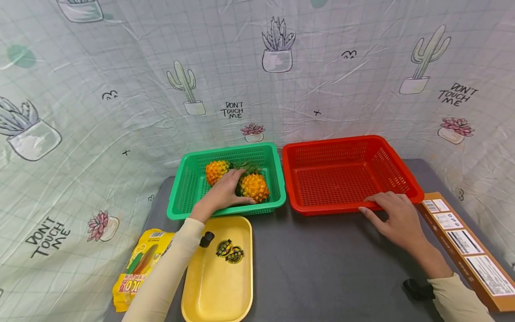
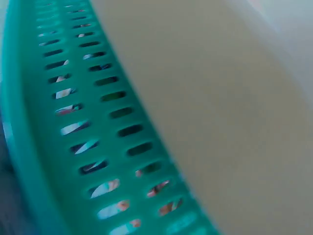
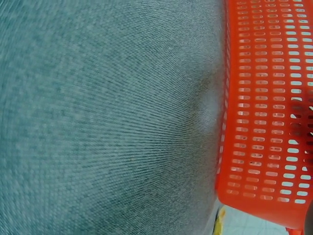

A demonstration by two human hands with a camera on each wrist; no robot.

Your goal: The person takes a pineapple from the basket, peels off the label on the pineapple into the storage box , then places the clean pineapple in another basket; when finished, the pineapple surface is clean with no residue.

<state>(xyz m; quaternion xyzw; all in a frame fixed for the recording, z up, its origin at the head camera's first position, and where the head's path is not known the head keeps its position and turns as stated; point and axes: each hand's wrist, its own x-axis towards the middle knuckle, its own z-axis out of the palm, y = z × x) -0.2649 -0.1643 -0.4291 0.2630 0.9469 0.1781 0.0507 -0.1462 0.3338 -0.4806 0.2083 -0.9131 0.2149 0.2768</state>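
Two orange, bumpy pineapples with green leaves lie in the green basket [image 1: 179,188]. My left hand [image 1: 225,190] reaches over its near rim, thumb in front of and fingers behind the right pineapple [image 1: 255,188]; the left pineapple [image 1: 216,171] lies past the fingers. In the left wrist view the slotted green basket wall [image 2: 83,122] is close, beside a blurred pale surface; the fingers are hidden there. My right hand [image 1: 396,219] holds the near rim of the red basket [image 1: 330,172], thumb outside and fingers over the edge. The red basket wall [image 3: 259,112] also shows in the right wrist view.
A yellow tray [image 1: 219,286] with a black sticker lies below my left forearm. Left of it is a yellow printed bag [image 1: 141,264]. A long brown box [image 1: 468,250] with white labels lies at the right. A printed curtain [image 1: 314,103] hangs behind the grey table [image 1: 306,268].
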